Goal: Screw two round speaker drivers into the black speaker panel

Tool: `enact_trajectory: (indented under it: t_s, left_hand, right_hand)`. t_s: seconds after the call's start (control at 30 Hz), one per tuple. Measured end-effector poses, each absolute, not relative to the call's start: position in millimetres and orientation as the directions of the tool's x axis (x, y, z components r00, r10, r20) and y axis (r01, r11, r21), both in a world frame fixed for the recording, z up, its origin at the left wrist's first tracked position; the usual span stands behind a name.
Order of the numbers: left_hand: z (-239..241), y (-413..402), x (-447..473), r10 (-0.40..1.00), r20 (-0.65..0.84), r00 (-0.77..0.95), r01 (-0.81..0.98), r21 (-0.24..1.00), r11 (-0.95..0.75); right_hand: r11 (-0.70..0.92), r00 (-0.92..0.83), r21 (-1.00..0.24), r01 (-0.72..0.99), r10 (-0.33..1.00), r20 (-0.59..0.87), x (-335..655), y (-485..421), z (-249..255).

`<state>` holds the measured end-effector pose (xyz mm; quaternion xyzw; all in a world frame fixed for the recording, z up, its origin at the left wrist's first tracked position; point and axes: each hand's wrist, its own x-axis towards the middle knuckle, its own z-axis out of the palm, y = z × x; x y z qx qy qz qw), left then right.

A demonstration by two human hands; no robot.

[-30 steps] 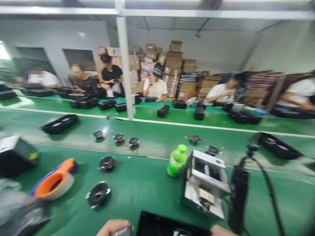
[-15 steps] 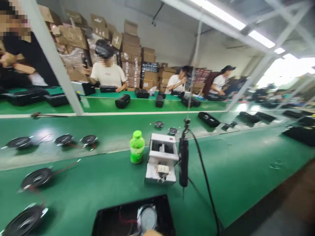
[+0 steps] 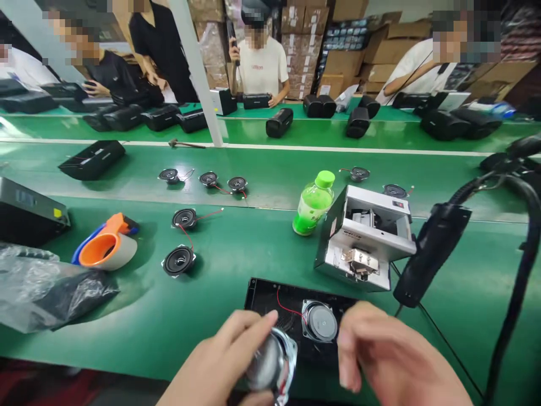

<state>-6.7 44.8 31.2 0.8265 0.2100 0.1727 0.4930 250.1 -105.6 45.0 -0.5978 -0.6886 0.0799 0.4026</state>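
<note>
Two hands are in frame now; half a second ago only a fingertip showed at the bottom edge. On the bench [image 3: 236, 242], the loose drivers [image 3: 178, 260] lie as before. The left hand [image 3: 224, 361] has its grip closed round a speaker driver [image 3: 270, 363], lifted over the near-left part of the black housing [image 3: 270, 296]. A seated driver [image 3: 320, 321] with a red wire sits inside. The right hand [image 3: 389, 355] is blurred, fingers loosely open, with nothing visible in it, just right of that. The hanging screwdriver [image 3: 431, 248] is untouched.

Green bench [image 3: 169, 316] — loose speakers [image 3: 179, 260], bottle [image 3: 313, 204], tape dispenser [image 3: 107, 250], black tray [image 3: 264, 294].
</note>
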Motion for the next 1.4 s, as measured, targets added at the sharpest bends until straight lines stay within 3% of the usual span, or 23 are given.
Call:
enact_trajectory:
  t_s: [0.17,0.33,0.43,0.63,0.83,1.03,1.27,1.4]
  left_hand:
    - [41.7,62.6,-8.5,0.726,0.163,0.669,0.29,0.842,-0.456]
    - [44.8,70.3,7.0,0.65,0.199,0.733,0.364,0.693,-0.622]
    - [51.4,70.5,24.6,0.556,0.067,0.828,0.413,0.597,-0.688]
    - [54.3,71.2,65.1,0.367,-0.156,0.917,0.399,0.334,-0.854]
    - [43.3,70.6,86.2,0.329,-0.378,0.866,0.419,0.187,-0.889]
    - [41.0,69.9,84.9,0.356,-0.363,0.861,0.43,0.147,-0.891]
    - [37.1,77.5,67.1,0.348,-0.242,0.906,0.411,0.303,-0.86]
    - [33.0,78.5,60.1,0.339,-0.221,0.915,0.395,0.306,-0.866]
  right_hand:
    - [0.146,-0.035,-0.483,0.864,0.972,0.232,256.0,-60.4,24.3]
    - [0.087,-0.046,-0.386,0.918,0.992,0.114,243.0,-44.1,11.0]
    - [0.064,0.005,-0.437,0.897,0.988,0.155,249.7,-56.6,13.4]
    - [0.11,0.11,-0.52,0.847,0.921,0.374,263.6,-97.6,5.0]
    - [0.104,0.18,-0.544,0.832,0.878,0.443,256.5,-107.2,-7.2]
    - [0.102,0.195,-0.562,0.821,0.875,0.443,256.2,-103.7,-6.4]
    - [0.115,0.19,-0.565,0.817,0.872,0.451,256.4,-104.4,-8.7]
    - [0.113,0.197,-0.566,0.816,0.867,0.457,255.1,-104.6,-9.7]
